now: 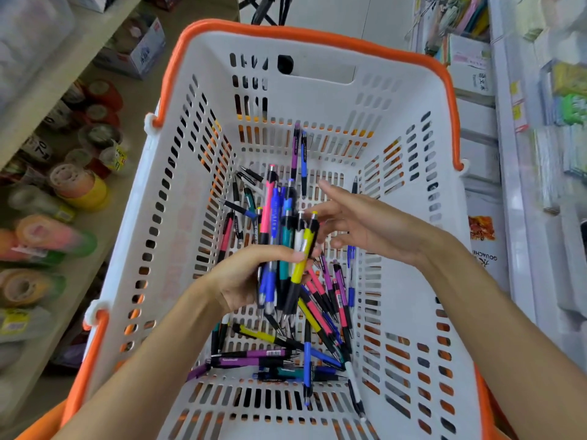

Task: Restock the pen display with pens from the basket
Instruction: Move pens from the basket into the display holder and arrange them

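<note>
A white slotted basket (317, 58) with an orange rim fills the view. Several loose pens (320, 300) in pink, purple, blue, teal and yellow lie on its floor. My left hand (244, 277) grips a bunch of pens (286, 236) upright over the middle of the basket, a yellow one at its right side. My right hand (365, 230) hovers just right of the bunch with fingers spread and straight, its fingertips close to the yellow pen's top. The pen display is not in view.
A shelf with tape rolls (79, 188) runs along the left. Boxes (146, 49) stand on the upper left shelf. On the right are white racks (546, 185) of stationery and packets. A boxed gouache set (482, 236) stands beside the basket's right wall.
</note>
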The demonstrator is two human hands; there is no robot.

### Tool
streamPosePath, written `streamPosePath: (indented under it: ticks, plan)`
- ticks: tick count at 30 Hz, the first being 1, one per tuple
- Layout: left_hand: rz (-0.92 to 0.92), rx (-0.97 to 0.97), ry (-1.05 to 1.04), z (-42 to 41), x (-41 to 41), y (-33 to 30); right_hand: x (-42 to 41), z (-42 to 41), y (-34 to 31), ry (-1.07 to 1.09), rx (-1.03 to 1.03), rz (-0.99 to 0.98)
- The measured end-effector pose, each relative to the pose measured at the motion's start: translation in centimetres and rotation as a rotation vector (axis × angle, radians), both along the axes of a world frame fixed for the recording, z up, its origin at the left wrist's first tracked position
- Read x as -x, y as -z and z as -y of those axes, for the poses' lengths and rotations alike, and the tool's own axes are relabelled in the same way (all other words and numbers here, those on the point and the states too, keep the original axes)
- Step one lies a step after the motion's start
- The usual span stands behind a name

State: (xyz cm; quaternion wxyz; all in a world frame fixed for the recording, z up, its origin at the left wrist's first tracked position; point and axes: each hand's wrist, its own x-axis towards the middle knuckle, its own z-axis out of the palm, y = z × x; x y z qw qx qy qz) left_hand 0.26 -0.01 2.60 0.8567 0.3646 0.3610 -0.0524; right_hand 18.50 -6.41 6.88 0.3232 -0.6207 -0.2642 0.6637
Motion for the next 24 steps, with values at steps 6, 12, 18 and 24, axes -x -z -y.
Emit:
streamPosePath:
  ticks: [6, 12, 18, 24]
  plan:
    - [-0.376, -0.496, -0.008, 0.7, -1.9, 0.6, 0.6, -0.2, 0.9, -0.066, -0.04, 0.445]
    - [-0.34, -0.858, -0.063, 2.1, -1.4, 1.6, 1.9, 0.4, 1.1, -0.132, -0.239, 0.34]
    - [-0.397, -1.164, -0.089, 3.6, -0.5, 0.0, 3.2, 1.1, -0.5, 0.041, -0.353, 0.386]
    - [-0.464, -1.386, -0.013, 5.3, 1.2, -1.9, 5.1, 3.0, -1.9, 0.245, -0.228, 0.133]
